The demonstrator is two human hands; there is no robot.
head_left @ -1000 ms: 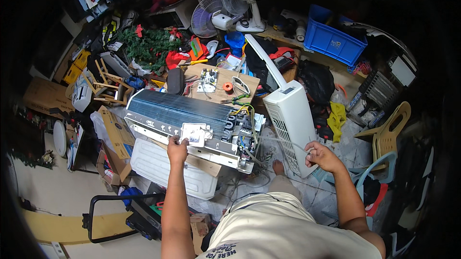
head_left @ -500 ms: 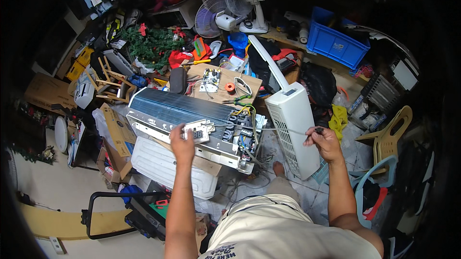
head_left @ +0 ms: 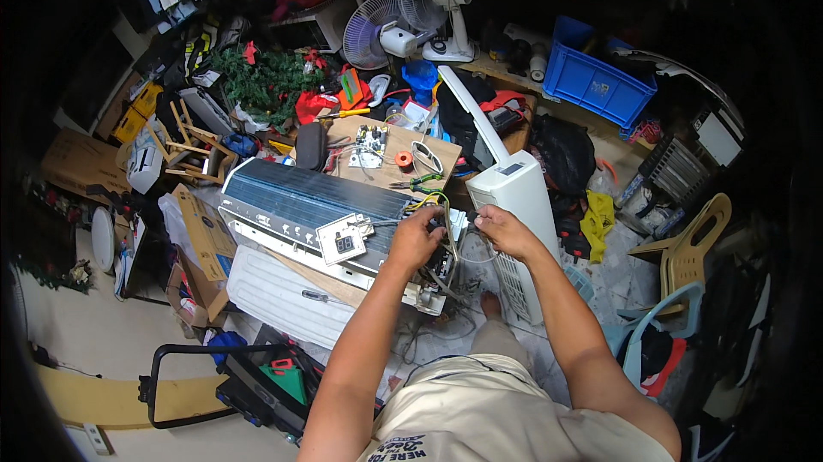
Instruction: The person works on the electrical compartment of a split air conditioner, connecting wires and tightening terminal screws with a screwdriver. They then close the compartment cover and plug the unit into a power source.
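Note:
An opened air conditioner indoor unit (head_left: 313, 195) with dark fins lies across in front of me, its circuit boards and wires exposed at the right end. My left hand (head_left: 413, 241) is over that end, fingers curled among the wires; what they grip is hidden. Just to its right, my right hand (head_left: 507, 232) pinches a thin grey cable (head_left: 477, 258), which hangs in a loop below the fingers. A white display board (head_left: 343, 240) with a two-digit display rests on the unit's front, left of my left hand. Beside my right hand stands the white front cover (head_left: 513, 183).
Behind the unit, a wooden board (head_left: 347, 129) bears a circuit board (head_left: 370, 145), a red solder spool (head_left: 403, 159) and green-handled pliers (head_left: 417, 182). A screwdriver (head_left: 315, 296) lies on a white panel (head_left: 279, 291). Chairs (head_left: 686, 248) stand at right, a blue crate (head_left: 596, 76) farther back.
My left hand has let go of the display board and moved right to the wires. My right hand has come leftward with the cable, which now loops down. The screwdriver has come into view.

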